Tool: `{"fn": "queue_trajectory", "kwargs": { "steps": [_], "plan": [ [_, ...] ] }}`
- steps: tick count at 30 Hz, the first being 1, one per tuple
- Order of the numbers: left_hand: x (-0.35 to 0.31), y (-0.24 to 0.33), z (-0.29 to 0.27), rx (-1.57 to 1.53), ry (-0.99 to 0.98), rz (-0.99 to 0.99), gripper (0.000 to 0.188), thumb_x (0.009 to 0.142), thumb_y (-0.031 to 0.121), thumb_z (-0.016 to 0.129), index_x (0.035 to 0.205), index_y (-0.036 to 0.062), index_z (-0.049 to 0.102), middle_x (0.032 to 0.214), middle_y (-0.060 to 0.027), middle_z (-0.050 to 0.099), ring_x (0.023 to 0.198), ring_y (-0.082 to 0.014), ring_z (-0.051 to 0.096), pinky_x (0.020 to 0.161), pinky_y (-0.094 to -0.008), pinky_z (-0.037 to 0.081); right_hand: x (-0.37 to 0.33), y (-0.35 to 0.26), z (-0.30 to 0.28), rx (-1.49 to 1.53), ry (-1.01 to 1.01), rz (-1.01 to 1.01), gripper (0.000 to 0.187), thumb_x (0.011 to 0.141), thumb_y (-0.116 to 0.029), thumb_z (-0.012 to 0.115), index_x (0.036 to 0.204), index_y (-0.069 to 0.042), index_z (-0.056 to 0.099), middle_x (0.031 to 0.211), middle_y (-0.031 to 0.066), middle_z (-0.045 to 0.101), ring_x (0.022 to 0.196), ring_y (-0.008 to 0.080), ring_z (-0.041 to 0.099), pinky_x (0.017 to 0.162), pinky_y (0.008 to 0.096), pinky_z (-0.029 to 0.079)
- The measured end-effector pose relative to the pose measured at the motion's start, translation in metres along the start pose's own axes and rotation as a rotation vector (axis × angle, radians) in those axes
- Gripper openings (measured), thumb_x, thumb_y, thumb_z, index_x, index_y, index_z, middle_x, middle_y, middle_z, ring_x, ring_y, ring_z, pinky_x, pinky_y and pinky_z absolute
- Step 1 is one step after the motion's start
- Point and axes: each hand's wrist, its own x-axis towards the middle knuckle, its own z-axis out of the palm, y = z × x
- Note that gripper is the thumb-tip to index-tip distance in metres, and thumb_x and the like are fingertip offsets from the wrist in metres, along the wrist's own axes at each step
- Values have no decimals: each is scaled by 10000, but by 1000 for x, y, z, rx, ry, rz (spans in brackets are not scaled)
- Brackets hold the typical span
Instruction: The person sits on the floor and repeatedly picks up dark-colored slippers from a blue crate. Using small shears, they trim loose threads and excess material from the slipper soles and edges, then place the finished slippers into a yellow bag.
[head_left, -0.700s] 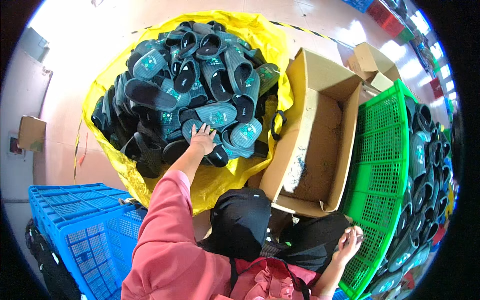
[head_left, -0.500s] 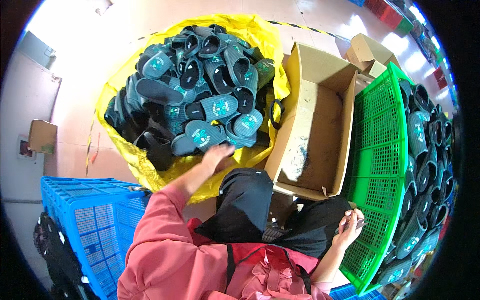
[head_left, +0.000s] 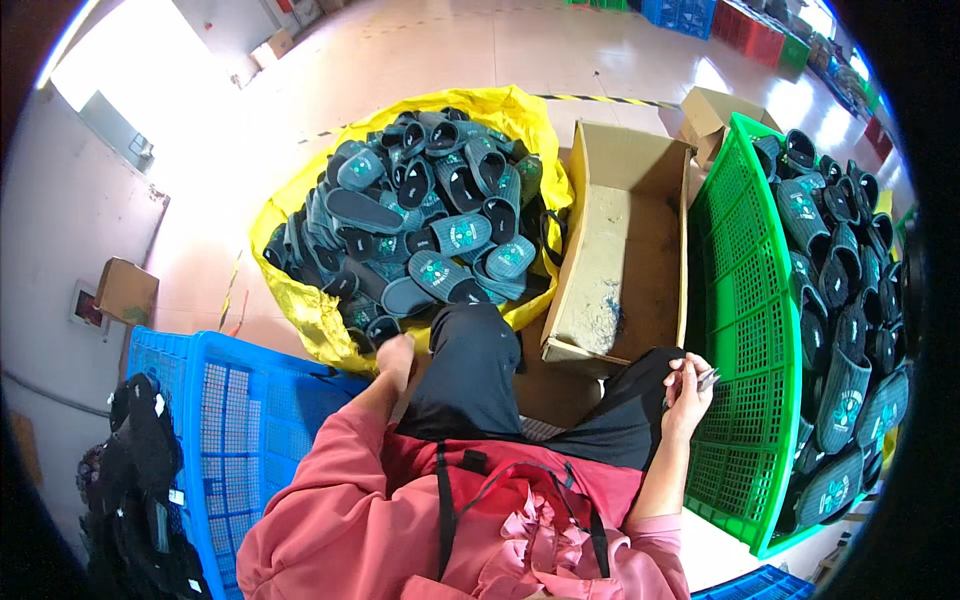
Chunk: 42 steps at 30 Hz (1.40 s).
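Observation:
A heap of dark grey ribbed slippers [head_left: 463, 233] with green prints fills a yellow bag [head_left: 318, 318] in front of me. At the bag's near edge, beside my left knee, my left hand [head_left: 396, 358] is closed on the end of a slipper [head_left: 381, 328]; its fingertips are partly hidden. My right hand [head_left: 686, 392] rests by my right knee, fingers curled round a small pointed metal tool [head_left: 708, 379]. Only the tool's tips show, so I cannot make out its exact kind.
Right of the bag stands an open cardboard box [head_left: 640, 235]. A green crate [head_left: 745, 330] full of slippers is at my right. At my left is a blue crate [head_left: 225, 430], with dark slippers [head_left: 150, 470] beyond it. Another carton [head_left: 715, 120] stands farther back.
My left hand has moved left and nearer to me, from the front of the heap to a slipper at the bag's edge. My right hand stays by the knee. The view has tilted up.

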Motion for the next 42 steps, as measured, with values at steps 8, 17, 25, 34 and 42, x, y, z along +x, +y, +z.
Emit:
{"fn": "queue_trajectory", "kwargs": {
  "steps": [8,17,25,34,42],
  "plan": [
    [-5,12,-12,-14,-132,31,503,954,431,399,1075,54,709,1111,-204,686,1082,-372,636,937,-462,471,-1,-3,-11,-48,-32,-49,138,997,-116,566,1109,-53,618,873,75,682,562,58,556,386,165,330],
    [15,57,-54,-90,-61,90,343,903,347,507,988,102,732,1052,-175,708,1007,-347,676,864,-444,513,-8,-10,-15,-67,4,-47,141,996,-119,567,1110,-50,612,877,72,682,576,56,562,395,160,328],
    [51,98,-65,168,-36,155,260,926,197,500,1038,115,720,1097,-150,705,1027,-333,679,855,-447,536,-11,-11,-17,-135,42,-19,142,988,-111,574,1112,-48,602,893,84,680,567,63,557,387,157,322],
    [32,55,-13,-40,38,125,299,909,249,495,987,82,731,991,-200,705,925,-384,685,849,-493,526,-7,-8,-31,-370,-127,41,200,992,-112,568,1153,-17,641,1031,70,677,737,54,554,532,176,394],
    [-64,3,47,-143,-97,19,275,868,222,537,994,88,742,1081,-197,697,999,-356,681,873,-487,519,17,-17,1,-618,-417,236,275,1014,-187,544,1231,-46,635,977,43,688,730,69,588,578,191,445]
  ]
}}
